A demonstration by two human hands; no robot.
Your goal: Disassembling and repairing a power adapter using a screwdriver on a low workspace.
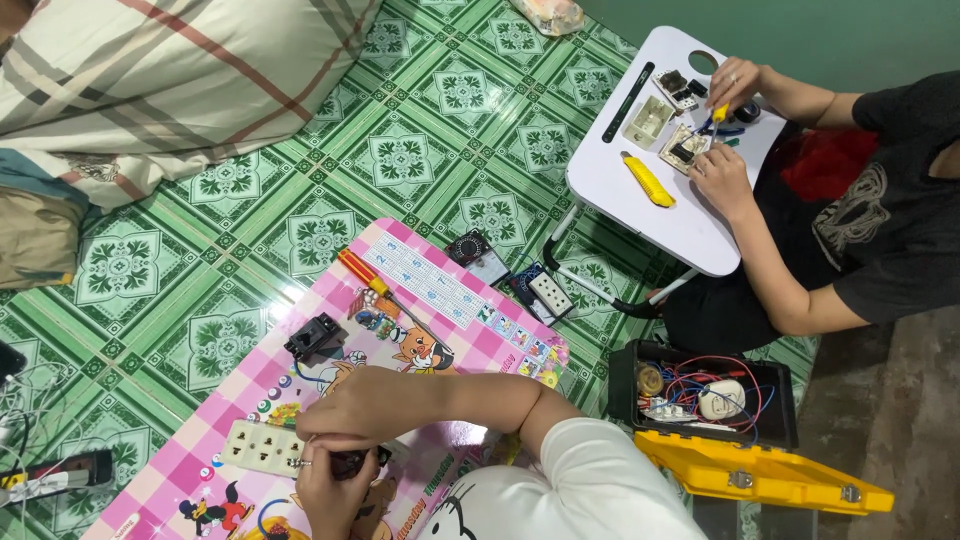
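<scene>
Socket strip (262, 447) lies beside both hands; right hand (345, 405) arches over left hand (330, 490), seemingly pinching a small dark part (352, 461)

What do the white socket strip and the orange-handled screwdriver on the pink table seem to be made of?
Socket strip: looks like cream-white moulded plastic with a smooth, matt face and rows of holes. Screwdriver: orange handle, probably glossy plastic; dark thin shaft, likely metal, though too small to confirm.
</scene>
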